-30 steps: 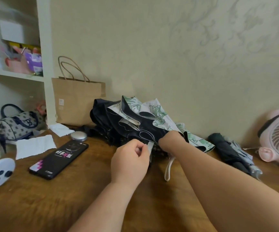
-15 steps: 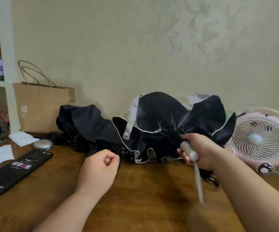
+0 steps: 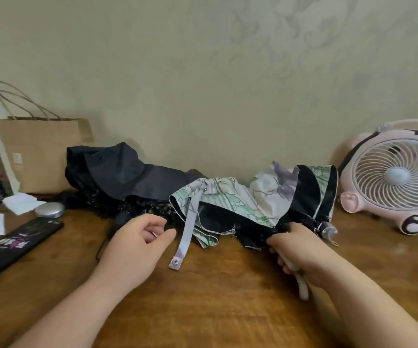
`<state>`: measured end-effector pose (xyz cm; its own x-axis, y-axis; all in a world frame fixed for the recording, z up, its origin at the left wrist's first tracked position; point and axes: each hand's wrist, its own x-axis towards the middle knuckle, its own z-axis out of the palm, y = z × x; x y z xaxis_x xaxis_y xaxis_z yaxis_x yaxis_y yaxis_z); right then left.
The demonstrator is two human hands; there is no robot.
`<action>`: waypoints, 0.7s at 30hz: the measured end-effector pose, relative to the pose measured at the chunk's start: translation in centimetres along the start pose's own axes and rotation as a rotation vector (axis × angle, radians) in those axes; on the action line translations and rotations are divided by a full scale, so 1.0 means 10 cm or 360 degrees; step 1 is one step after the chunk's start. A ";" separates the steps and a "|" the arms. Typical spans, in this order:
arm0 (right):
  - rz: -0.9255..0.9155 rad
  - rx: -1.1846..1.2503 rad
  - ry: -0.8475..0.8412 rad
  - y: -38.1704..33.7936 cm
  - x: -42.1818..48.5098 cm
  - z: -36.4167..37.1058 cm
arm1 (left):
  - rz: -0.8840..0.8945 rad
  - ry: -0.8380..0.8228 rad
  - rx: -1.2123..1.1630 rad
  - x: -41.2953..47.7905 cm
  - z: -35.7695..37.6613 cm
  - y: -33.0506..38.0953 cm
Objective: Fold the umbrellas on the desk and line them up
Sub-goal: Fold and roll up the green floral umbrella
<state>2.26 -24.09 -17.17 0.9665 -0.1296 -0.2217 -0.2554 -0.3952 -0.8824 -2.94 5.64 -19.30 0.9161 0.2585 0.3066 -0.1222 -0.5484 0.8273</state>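
My right hand (image 3: 300, 252) had its fingers clenched round the pale handle (image 3: 301, 285) of the green-and-lilac floral umbrella with black lining (image 3: 240, 197). The umbrella lay half collapsed on the brown wooden surface (image 3: 215, 310) at centre right of the frame, its right edge just beside the pink desk fan (image 3: 396, 179). My left hand (image 3: 137, 243) hovered with fingers loosely curled, grasping nothing, near the lilac snap strap (image 3: 187, 232). The black fabric umbrella (image 3: 127, 177) lay bunched behind, left of centre. Wood showed between my forearms along the lower frame.
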 end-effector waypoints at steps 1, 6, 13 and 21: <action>0.0002 0.0085 -0.0030 0.02 -0.01 0.00 | -0.0004 -0.0008 -0.0029 -0.01 0.02 0.02; 0.0315 0.0913 -0.0446 0.02 -0.04 -0.06 | -0.0029 -0.0129 0.0039 -0.03 0.27 0.14; 0.0396 0.1150 -0.0543 0.06 0.01 -0.09 | -0.0025 -0.0154 0.0291 0.01 0.46 0.11; -0.0040 0.0802 -0.0157 0.01 -0.06 0.01 | 0.0016 -0.0221 0.0522 0.05 0.35 0.17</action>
<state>1.65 -24.01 -17.18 0.9763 -0.0296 -0.2142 -0.2106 0.0934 -0.9731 -1.31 2.08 -19.42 0.9613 0.1535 0.2287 -0.0233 -0.7822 0.6226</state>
